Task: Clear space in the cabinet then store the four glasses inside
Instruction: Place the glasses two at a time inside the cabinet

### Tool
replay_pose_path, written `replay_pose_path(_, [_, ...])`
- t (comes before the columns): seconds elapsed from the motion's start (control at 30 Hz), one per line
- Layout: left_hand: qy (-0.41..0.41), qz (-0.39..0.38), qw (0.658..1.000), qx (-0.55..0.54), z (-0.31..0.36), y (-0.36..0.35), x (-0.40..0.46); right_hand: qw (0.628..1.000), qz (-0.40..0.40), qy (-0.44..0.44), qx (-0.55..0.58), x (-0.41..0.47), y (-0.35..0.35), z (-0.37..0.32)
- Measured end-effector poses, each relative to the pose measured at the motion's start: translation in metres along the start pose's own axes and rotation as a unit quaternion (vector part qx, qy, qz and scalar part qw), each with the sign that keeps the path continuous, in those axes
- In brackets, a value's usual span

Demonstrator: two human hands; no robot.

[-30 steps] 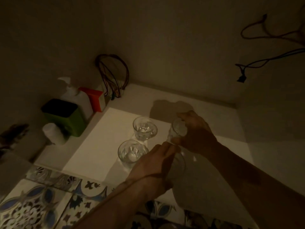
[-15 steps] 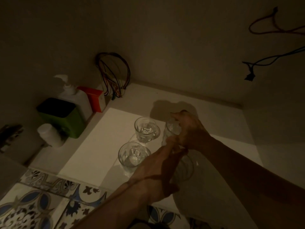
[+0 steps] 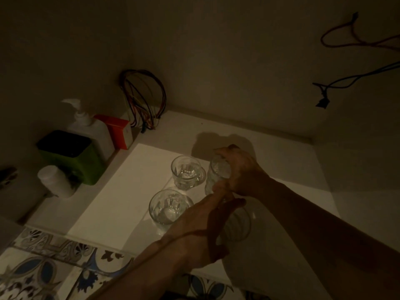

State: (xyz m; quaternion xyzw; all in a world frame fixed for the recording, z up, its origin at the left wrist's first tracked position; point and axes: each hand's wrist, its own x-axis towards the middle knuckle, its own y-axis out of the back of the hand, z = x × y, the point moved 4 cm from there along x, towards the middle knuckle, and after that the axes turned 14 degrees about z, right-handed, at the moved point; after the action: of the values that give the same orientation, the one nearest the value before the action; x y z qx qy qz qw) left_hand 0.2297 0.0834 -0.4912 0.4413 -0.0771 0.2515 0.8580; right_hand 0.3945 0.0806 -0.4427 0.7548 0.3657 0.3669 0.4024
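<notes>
Four clear glasses stand on the white cabinet floor [image 3: 121, 191]. The back left glass [image 3: 186, 172] and the front left glass [image 3: 168, 210] stand free and upright. My right hand [image 3: 244, 172] reaches in from the right and grips the back right glass [image 3: 217, 173] around its rim. My left hand [image 3: 201, 230] comes from below and is wrapped around the front right glass [image 3: 239, 224], thumb over its rim; the hand hides most of that glass. Its fingertips reach the base of the back right glass.
The cabinet is dim. Along the left wall stand a green box [image 3: 71, 156], a white pump bottle [image 3: 91, 128], an orange-and-white box [image 3: 118, 133] and a small white jar [image 3: 55, 180]. Coloured wires [image 3: 144, 100] hang in the back corner. Patterned tiles [image 3: 43, 267] lie in front.
My left hand has slid forward toward the back right glass, uncovering more of the front right glass. My right hand keeps its hold; the two left glasses have not moved.
</notes>
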Motion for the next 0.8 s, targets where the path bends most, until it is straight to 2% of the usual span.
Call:
replay_pose_path(0.23, [-0.014,-0.030,0.999,-0.030,0.006,0.009,0.004,1.000,0.000,0.015,0.020,-0.006,0.002,0.000])
replay_pose_path(0.33, [-0.029,-0.036,0.999,-0.023,0.011,0.014,0.002,1.000,-0.018,0.002,0.008,-0.010,0.010,-0.002])
replay_pose_path(0.47, [-0.042,-0.024,0.999,-0.007,0.018,0.022,0.001,0.999,0.018,-0.046,0.021,-0.013,0.027,-0.003])
replay_pose_path(0.53, [-0.049,-0.015,0.999,0.014,0.021,0.027,0.001,0.998,0.061,0.002,-0.030,-0.018,0.036,-0.004])
replay_pose_path(0.6, [-0.039,0.007,0.998,0.045,0.024,0.034,-0.001,0.981,0.142,0.078,-0.109,-0.026,0.043,-0.008])
replay_pose_path(0.67, [-0.011,0.034,0.997,0.075,0.026,0.046,-0.003,0.972,0.139,0.099,-0.158,-0.037,0.045,-0.007])
replay_pose_path(0.73, [0.018,0.049,0.993,0.107,0.027,0.060,-0.006,0.989,0.070,0.010,-0.129,-0.046,0.050,-0.008])
replay_pose_path(0.8, [0.048,0.033,0.985,0.164,0.027,0.077,-0.008,0.985,0.069,-0.087,-0.130,-0.060,0.062,-0.006])
